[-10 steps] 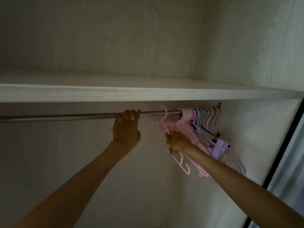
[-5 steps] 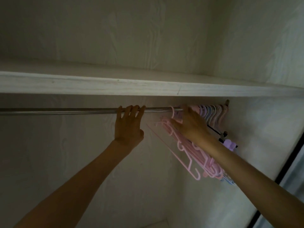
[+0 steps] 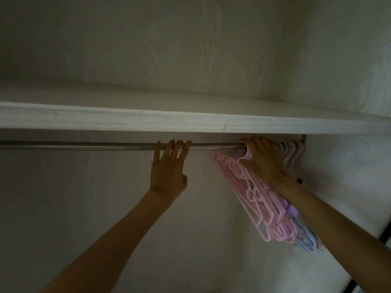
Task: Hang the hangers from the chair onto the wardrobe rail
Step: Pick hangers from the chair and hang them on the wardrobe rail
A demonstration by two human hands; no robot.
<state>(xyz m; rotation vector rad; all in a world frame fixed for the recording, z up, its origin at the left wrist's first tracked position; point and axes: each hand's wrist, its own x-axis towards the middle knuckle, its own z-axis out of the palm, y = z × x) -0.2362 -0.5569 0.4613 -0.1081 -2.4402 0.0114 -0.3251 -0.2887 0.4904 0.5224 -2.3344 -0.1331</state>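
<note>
Pink hangers (image 3: 257, 199) crowd the right end of the rail (image 3: 84, 145), where our right hand (image 3: 261, 160) curls round their hooks to seat them while our left hand (image 3: 169, 170) hooks straight fingers over the bar, so next we judge it should let go cleanly.

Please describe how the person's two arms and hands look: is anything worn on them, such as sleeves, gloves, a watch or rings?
Both forearms are bare as far as the picture shows; no sleeve reaches into view. The left hand and the right hand wear no gloves. No watch or bracelet shows at either wrist, and no ring is visible, though the light is dim and the right hand's fingers are partly hidden.
</note>
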